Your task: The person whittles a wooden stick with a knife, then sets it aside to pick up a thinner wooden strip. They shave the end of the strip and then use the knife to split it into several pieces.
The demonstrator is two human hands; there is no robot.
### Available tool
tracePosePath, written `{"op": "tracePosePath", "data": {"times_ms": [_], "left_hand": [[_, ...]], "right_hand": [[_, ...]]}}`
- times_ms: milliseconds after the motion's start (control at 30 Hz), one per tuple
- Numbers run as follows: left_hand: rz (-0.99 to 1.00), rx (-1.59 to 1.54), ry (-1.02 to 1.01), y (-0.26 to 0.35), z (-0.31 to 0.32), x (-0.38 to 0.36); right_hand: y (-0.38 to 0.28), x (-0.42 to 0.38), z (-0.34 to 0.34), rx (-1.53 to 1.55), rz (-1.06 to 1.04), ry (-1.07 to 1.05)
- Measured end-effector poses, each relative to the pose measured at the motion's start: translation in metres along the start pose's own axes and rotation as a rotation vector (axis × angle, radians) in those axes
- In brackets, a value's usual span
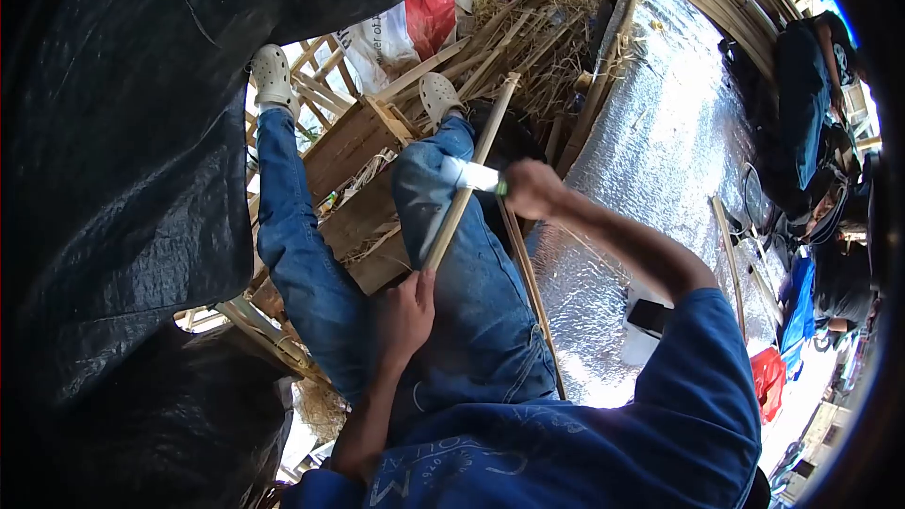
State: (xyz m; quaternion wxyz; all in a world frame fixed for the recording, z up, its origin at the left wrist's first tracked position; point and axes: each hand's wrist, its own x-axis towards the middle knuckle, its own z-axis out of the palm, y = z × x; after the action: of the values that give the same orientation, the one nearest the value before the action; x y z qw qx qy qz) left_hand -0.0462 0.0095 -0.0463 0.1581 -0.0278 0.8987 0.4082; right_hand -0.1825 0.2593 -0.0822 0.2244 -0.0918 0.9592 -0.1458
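My left hand (407, 314) is closed around the lower end of a long, pale bamboo strip (487, 135), which slants up and away across my right thigh. My right hand (534, 189) grips a knife (474, 175) by its handle, a bit of green showing beside the fist. Its broad, bright blade lies across the strip near the knee, slightly blurred. Blue jeans (471, 320) cover both my legs beneath the hands.
Wooden boards (351, 153) stand between my legs. Shavings and split strips (537, 24) are heaped ahead. To the right lies a silver foil sheet (660, 123) with a phone (648, 317) on it. Black plastic sheeting (123, 160) hangs at left. A person (801, 94) is at far right.
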Motion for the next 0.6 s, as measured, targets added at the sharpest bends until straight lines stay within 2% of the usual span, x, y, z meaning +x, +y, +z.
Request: {"op": "tracePosePath", "data": {"times_ms": [33, 67, 100, 133, 167, 200, 267, 333, 400, 467, 533, 600], "left_hand": [[0.018, -0.032, -0.010, -0.006, 0.001, -0.001], [0.025, -0.033, -0.007, -0.011, -0.001, -0.002], [-0.041, -0.119, -0.071, -0.015, -0.001, -0.005], [-0.112, -0.208, -0.135, -0.016, 0.000, -0.007], [-0.113, -0.214, -0.131, -0.016, -0.001, -0.005], [-0.136, -0.232, -0.159, -0.014, -0.004, -0.002], [-0.169, -0.265, -0.190, -0.008, -0.003, -0.002], [-0.081, -0.222, -0.148, -0.006, -0.003, -0.003], [-0.062, -0.187, -0.116, -0.005, -0.001, 0.003], [-0.038, -0.147, -0.094, -0.008, 0.000, 0.002], [-0.052, -0.077, -0.089, -0.008, -0.002, 0.005], [-0.050, -0.111, -0.074, -0.011, -0.002, 0.005]], "right_hand": [[0.016, 0.015, -0.022, 0.043, 0.165, -0.041], [0.041, 0.033, -0.036, 0.111, 0.292, 0.089], [0.064, 0.042, -0.046, 0.107, 0.282, 0.207], [0.069, 0.041, -0.051, -0.047, 0.168, 0.353], [0.067, 0.039, -0.043, -0.006, 0.189, 0.210], [0.035, 0.018, -0.045, 0.035, 0.213, 0.064], [-0.025, -0.036, -0.028, 0.089, 0.025, -0.102], [-0.048, -0.052, 0.007, -0.038, -0.115, -0.285], [-0.039, -0.037, -0.003, -0.096, -0.212, -0.198], [-0.039, -0.024, -0.008, -0.113, -0.228, -0.202], [-0.040, -0.019, -0.016, -0.021, -0.157, -0.208], [-0.025, -0.013, -0.023, -0.068, -0.211, -0.083]]}}
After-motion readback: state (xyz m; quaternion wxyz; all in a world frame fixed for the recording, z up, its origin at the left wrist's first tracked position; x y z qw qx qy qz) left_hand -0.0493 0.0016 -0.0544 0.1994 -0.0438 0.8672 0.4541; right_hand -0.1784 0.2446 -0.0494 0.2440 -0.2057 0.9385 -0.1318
